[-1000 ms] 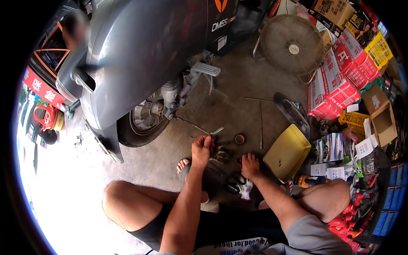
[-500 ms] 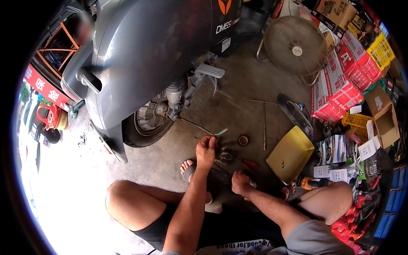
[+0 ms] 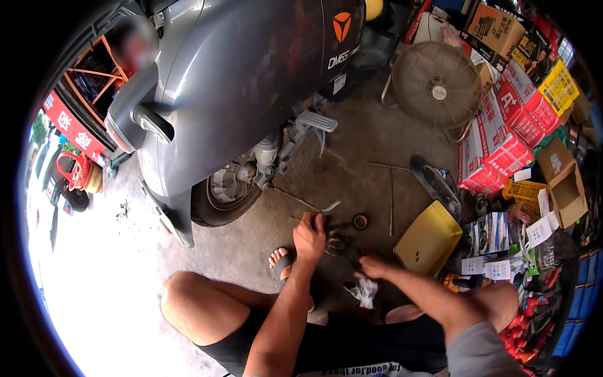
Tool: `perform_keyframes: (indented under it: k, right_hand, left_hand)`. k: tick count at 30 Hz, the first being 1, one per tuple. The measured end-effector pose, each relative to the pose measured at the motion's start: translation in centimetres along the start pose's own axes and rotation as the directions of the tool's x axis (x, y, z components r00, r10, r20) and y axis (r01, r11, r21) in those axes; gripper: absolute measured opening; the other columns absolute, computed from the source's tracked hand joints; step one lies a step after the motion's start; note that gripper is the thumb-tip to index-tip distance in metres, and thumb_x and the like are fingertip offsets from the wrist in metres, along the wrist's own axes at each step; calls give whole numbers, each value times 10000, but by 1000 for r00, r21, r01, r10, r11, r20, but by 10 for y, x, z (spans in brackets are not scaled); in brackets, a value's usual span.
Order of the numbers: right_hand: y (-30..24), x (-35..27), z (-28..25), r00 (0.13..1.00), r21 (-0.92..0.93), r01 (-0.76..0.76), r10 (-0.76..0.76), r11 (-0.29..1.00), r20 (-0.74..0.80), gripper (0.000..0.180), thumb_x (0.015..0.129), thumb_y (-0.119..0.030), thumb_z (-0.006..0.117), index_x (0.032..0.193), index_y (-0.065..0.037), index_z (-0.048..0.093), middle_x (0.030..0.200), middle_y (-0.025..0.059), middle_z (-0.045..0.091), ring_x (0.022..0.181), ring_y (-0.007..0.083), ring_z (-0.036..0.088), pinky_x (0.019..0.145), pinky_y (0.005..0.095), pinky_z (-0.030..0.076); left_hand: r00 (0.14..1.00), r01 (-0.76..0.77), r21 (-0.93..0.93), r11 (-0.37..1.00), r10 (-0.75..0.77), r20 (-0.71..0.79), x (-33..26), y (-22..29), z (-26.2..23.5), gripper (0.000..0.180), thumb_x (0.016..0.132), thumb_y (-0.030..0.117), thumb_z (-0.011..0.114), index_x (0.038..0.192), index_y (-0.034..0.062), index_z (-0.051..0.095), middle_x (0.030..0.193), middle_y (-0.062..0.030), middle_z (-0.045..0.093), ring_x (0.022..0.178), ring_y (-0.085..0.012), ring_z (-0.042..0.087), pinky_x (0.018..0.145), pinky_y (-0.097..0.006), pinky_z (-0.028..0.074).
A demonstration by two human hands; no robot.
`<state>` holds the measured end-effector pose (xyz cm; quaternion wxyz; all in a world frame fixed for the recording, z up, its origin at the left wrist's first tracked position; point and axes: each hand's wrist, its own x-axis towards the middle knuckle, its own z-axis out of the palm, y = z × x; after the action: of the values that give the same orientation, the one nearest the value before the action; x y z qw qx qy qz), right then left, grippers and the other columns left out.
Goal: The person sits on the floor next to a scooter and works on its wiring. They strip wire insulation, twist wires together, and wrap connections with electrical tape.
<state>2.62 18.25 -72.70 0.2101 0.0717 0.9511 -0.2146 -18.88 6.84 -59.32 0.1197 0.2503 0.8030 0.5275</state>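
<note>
head | left hand (image 3: 309, 237) on dark metal parts (image 3: 337, 242) (floor) | right hand (image 3: 375, 267) beside

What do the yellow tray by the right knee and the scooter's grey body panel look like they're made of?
The yellow tray looks like moulded plastic: even matte colour, rounded rim, no shine. The grey body panel looks like painted plastic, smooth and glossy with soft reflections along its curve, though painted metal can't be ruled out.

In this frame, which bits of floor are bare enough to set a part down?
Bare concrete lies between the scooter's footrest, the fan and the yellow tray, crossed by thin rods. Crowded: around both hands, left hand and right hand, and along the boxes.
</note>
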Motion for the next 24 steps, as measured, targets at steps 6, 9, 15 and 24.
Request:
perform_keyframes:
  k: [6, 9, 15, 24]
  right_hand:
    - [-20, -44, -125, 921, 767, -388, 174, 512, 349, 254, 702, -212, 592, 889, -56, 520, 622, 43, 492, 535, 135, 488, 464, 290, 386]
    - [-26, -49, -142, 932, 794, -356, 128, 492, 338, 326, 709, -228, 600, 960, -56, 481, 669, 26, 491, 560, 124, 486, 485, 272, 408]
    - [-43, -28, -164, 949, 781, -292, 63, 552, 310, 299, 718, -233, 595, 947, -71, 491, 705, 16, 503, 587, 111, 499, 509, 264, 421]
    - [-65, 5, -195, 931, 707, -235, -54, 667, 360, 309, 753, -249, 584, 976, -46, 515, 753, 46, 535, 665, 131, 543, 573, 263, 450]
  left_hand:
    - [999, -19, 52, 998, 21, -29, -4, -12, -16, 182, 910, 205, 526, 923, 32, 579, 817, -211, 642, 804, -409, 617, 699, -466, 475]
    - [1000, -14, 47, 999, 15, -17, -3, -7, -13, 180, 912, 205, 518, 935, 37, 578, 820, -211, 642, 812, -408, 616, 708, -467, 474]
    - [999, -5, 102, 995, 9, -36, -7, -5, -14, 176, 916, 171, 520, 885, 7, 576, 784, -192, 641, 749, -364, 630, 686, -415, 475]
    - [999, 32, 127, 991, -26, -44, -13, -2, -23, 213, 929, 192, 503, 884, -5, 570, 811, -202, 652, 794, -377, 635, 706, -430, 477]
